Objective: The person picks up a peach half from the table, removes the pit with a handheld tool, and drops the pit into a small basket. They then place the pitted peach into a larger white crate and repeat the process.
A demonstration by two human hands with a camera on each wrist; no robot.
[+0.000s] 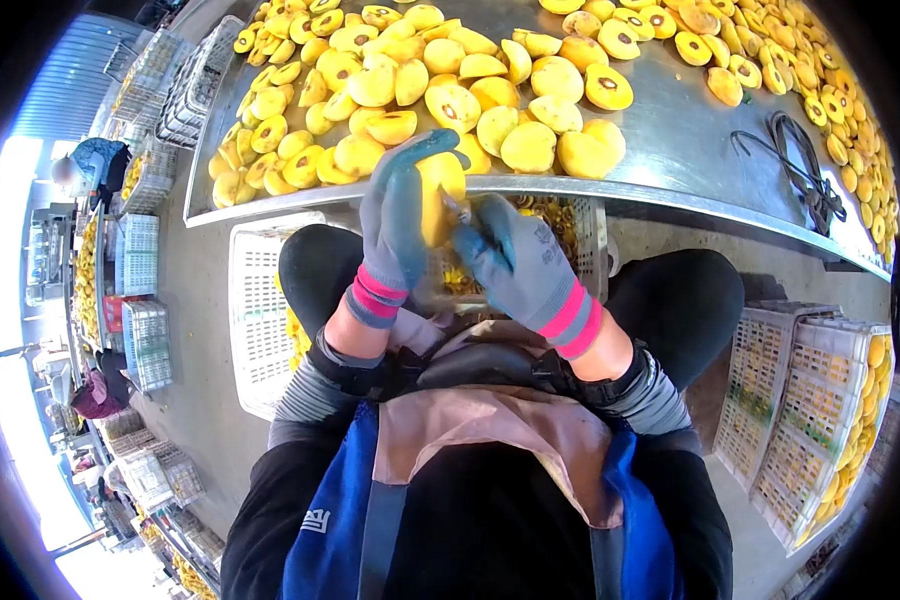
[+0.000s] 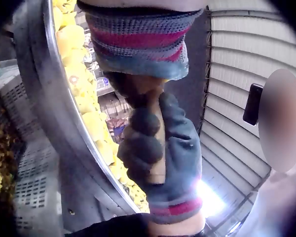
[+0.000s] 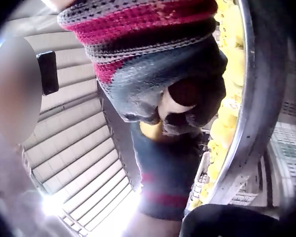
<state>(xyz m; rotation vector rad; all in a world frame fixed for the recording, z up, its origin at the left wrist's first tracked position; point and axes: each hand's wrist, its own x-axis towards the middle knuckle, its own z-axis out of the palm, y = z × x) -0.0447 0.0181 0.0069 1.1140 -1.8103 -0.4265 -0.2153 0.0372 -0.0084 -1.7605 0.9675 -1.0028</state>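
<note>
Black top (image 1: 435,545): closest to the head camera, flanked by blue garment panels (image 1: 320,525); pinkish-beige cloth (image 1: 500,425) bunched above it, toward the lap.

Left hand (image 1: 395,215): gloved in grey knit with a blue-grey coating, cuff striped pink; fingers wrapped about one yellow stone fruit (image 1: 438,195).

Right hand (image 1: 510,250): matching glove, curled round a wooden handle (image 2: 158,153); metal end (image 1: 456,208) meets the held fruit, exact contact hidden by fingers.

Held fruit: between the two hands, over the near edge of the bench (image 1: 670,130); whole or halved, cannot tell.

Bench: bare-metal top with raised rim; stone fruit halves (image 1: 370,85) heaped on the left and centre, many cut side up with dark-edged pit hollows; second spread (image 1: 840,110) along the right.

Cable (image 1: 808,180): dark, loosely coiled on the bench's right part.

Crate under rim: perforated (image 1: 592,245), between the knees, brown and yellow scraps inside.

Floor: white crate (image 1: 258,330) beside one knee; stacked white crates (image 1: 795,410) at right, yellow fruit (image 1: 863,440) inside.

Background: person in blue (image 1: 95,160) near more crates.
</note>
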